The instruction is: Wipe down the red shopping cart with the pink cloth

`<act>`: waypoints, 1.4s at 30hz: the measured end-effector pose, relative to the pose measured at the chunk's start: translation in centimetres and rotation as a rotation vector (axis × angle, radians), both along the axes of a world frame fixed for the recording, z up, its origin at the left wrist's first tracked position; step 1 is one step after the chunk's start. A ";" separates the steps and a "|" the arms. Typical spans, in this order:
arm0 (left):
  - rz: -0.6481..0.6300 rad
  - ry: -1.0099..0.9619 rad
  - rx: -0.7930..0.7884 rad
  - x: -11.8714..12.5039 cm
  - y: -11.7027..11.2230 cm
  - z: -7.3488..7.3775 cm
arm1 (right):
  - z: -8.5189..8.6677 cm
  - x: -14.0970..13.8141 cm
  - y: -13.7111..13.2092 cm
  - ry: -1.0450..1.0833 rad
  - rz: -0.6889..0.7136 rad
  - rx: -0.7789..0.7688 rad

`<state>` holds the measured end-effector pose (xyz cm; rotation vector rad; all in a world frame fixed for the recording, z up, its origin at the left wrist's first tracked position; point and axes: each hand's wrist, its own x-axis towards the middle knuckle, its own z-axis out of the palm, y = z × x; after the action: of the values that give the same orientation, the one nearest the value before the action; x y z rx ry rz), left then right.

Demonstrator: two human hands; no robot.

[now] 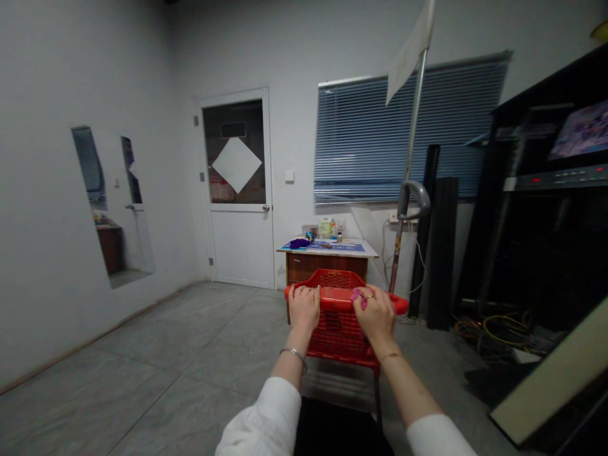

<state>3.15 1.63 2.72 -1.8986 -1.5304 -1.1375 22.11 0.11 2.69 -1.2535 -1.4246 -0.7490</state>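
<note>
Straight ahead of me stands a red plastic shopping cart (339, 342) with a mesh basket. My left hand (304, 306) is closed around the left part of its red handle (335, 295). Near the right end of the same handle, my right hand (376, 314) is wrapped over the bar. A bunched pink cloth (360, 296) shows between the right fingers and the handle. The inside of the basket is mostly hidden by its back wall and the handle.
Beyond the cart, a desk (327, 248) bears a purple cloth (299, 243) and small bottles. A metal pole (415, 120) with a grey grip rises behind it. Black racks (536, 240), cables (503, 332) and a leaning panel (551, 380) are on the right. A white door (241, 244) and mirror (116, 209) are left.
</note>
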 end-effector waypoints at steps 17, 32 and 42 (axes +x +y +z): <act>-0.018 0.042 -0.041 -0.6 0.0 0.2 | -0.8 6.7 0.3 -0.101 0.085 0.011; -0.137 0.033 -0.048 -1.6 -0.4 0.3 | -0.3 -1.1 -0.3 -0.242 0.221 -0.025; -0.128 -0.021 -0.010 -0.3 -0.3 -0.3 | -0.4 2.3 -0.2 -0.083 0.066 0.005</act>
<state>2.89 1.31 2.40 -2.0217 -1.4456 -1.2098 24.38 -0.05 2.33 -1.1780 -1.5228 -0.7666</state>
